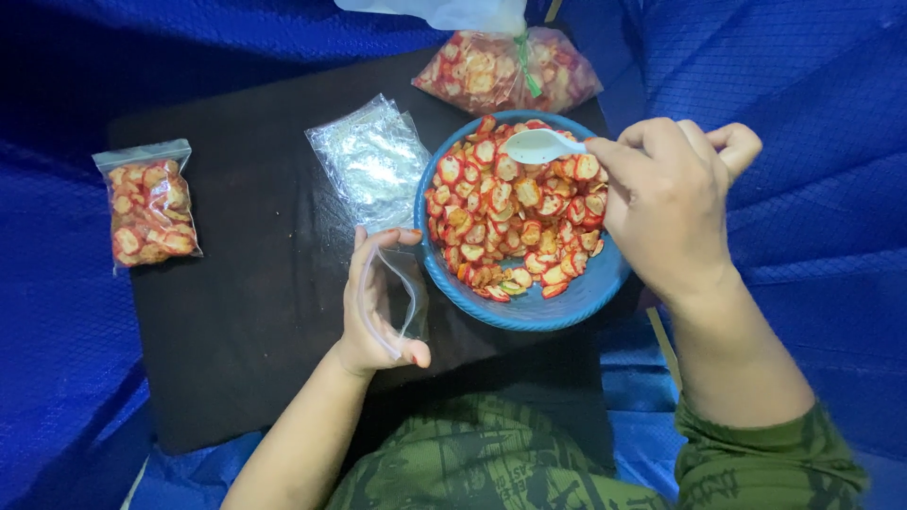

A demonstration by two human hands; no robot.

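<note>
The small clear bag (397,293) sits at lower centre of the frame, pinched open in the left hand (383,302), its mouth facing right toward the bowl (529,307) and just beside the rim. The white spoon (539,144) lies above and to the right of the bag, over the far side of the red-edged chips (510,217), its handle running right into the clenched right hand (666,203). Spare empty bags (370,161) lie upper left of the bowl; a filled bag (149,203) rests at far left, a big tied sack (505,71) at top.
</note>
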